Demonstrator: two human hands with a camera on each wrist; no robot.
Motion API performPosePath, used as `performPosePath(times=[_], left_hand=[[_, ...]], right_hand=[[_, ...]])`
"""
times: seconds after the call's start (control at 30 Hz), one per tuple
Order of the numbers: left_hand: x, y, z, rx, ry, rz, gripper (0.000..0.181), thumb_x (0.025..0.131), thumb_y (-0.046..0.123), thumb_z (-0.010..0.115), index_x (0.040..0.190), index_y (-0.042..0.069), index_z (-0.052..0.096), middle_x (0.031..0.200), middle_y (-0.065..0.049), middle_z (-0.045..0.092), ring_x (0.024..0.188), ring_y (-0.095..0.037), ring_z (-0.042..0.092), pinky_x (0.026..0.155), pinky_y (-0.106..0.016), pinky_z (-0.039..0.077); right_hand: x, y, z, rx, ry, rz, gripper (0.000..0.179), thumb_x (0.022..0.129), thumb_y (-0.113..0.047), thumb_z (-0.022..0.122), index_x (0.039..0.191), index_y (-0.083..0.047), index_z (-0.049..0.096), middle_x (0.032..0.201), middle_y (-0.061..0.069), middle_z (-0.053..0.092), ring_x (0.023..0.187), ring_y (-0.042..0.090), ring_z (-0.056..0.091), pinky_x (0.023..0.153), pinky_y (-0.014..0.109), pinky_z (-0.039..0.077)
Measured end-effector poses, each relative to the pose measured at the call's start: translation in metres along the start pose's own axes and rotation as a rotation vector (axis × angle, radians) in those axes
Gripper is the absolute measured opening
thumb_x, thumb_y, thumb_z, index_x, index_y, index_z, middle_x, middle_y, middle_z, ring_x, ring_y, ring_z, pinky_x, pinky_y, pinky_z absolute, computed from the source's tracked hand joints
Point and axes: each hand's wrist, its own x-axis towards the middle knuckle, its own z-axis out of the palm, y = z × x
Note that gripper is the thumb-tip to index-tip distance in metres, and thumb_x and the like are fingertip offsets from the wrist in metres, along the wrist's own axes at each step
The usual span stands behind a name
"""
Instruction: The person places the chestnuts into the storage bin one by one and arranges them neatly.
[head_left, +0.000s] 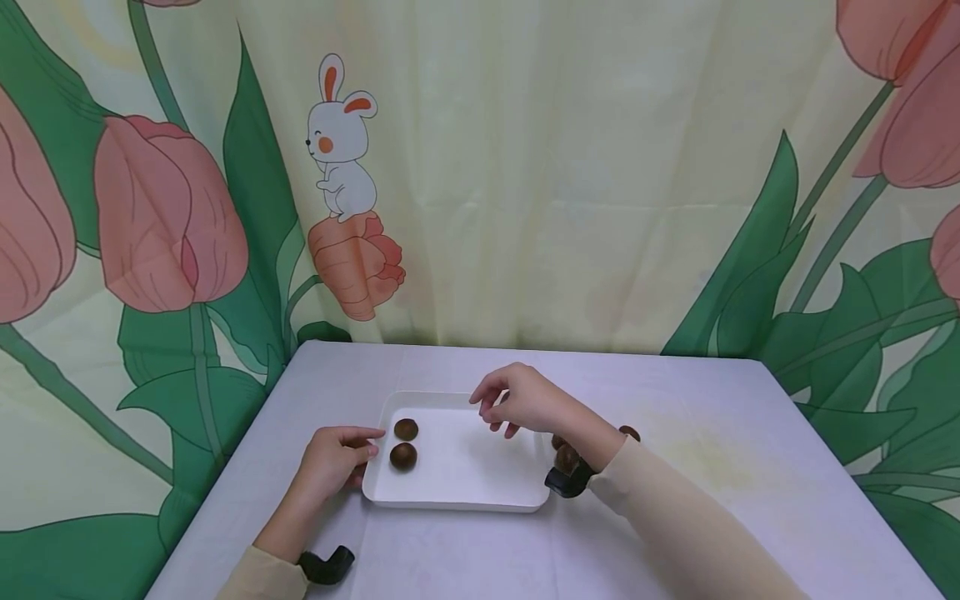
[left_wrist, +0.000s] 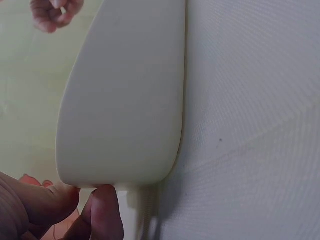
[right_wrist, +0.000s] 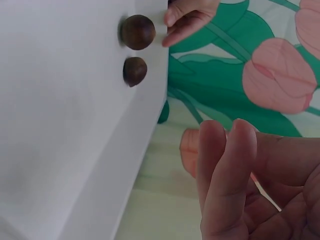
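A white tray (head_left: 465, 483) lies on the table. My left hand (head_left: 333, 458) holds its left edge, with thumb (left_wrist: 62, 202) and a fingertip against the rim in the left wrist view. Two brown chestnuts sit inside near that edge: a farther one (head_left: 406, 429) and a nearer one (head_left: 403, 456). Above the tray's right half hovers my right hand (head_left: 521, 398), its fingers (right_wrist: 227, 170) loosely bent and the fingertips close to the thumb. No chestnut can be made out in its grasp; the space behind the fingers is partly hidden.
More chestnuts (head_left: 567, 459) lie right of the tray, partly covered by my right forearm, and another chestnut (head_left: 629, 432) shows beyond it. A white cloth covers the table (head_left: 720, 483). Behind its far edge hangs a printed curtain (head_left: 540, 208).
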Motion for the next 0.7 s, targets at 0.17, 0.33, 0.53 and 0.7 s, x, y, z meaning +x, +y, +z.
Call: performPosePath(times=[0.17,0.33,0.53,0.7], left_hand=[[0.001,0.0,0.0,0.006,0.0,0.001,0.03,0.095,0.002,0.078,0.124,0.009,0.081,0.113,-0.018,0.074,0.074,-0.022,0.064,0.058,-0.03,0.057],[0.0,0.0,0.0,0.007,0.002,-0.003,0.03,0.094,0.002,0.079,0.123,0.009,0.082,0.113,-0.018,0.074,0.074,-0.022,0.065,0.058,-0.03,0.057],[0.001,0.0,0.001,0.002,-0.004,0.002,0.03,0.094,0.002,0.078,0.123,0.009,0.082,0.114,-0.019,0.074,0.075,-0.021,0.066,0.06,-0.031,0.058],[0.001,0.001,0.001,0.004,0.0,-0.004,0.03,0.094,0.002,0.078,0.123,0.009,0.082,0.113,-0.018,0.074,0.075,-0.022,0.065,0.06,-0.031,0.058]], right_hand=[[-0.013,0.009,-0.011,-0.007,0.029,0.01,0.022,0.095,0.001,0.071,0.114,-0.01,0.079,0.094,0.005,0.074,0.081,0.027,0.077,0.065,0.04,0.066],[-0.027,0.019,-0.022,-0.014,0.055,0.037,0.025,0.095,0.0,0.073,0.118,-0.007,0.078,0.096,0.006,0.075,0.084,0.031,0.077,0.065,0.041,0.066],[-0.048,0.034,-0.039,0.003,0.119,0.07,0.026,0.094,-0.001,0.075,0.119,-0.008,0.078,0.099,0.008,0.075,0.086,0.037,0.076,0.064,0.043,0.064],[-0.064,0.047,-0.05,-0.001,0.161,0.096,0.027,0.094,-0.001,0.076,0.121,-0.004,0.077,0.1,0.01,0.075,0.084,0.034,0.075,0.062,0.038,0.063]])
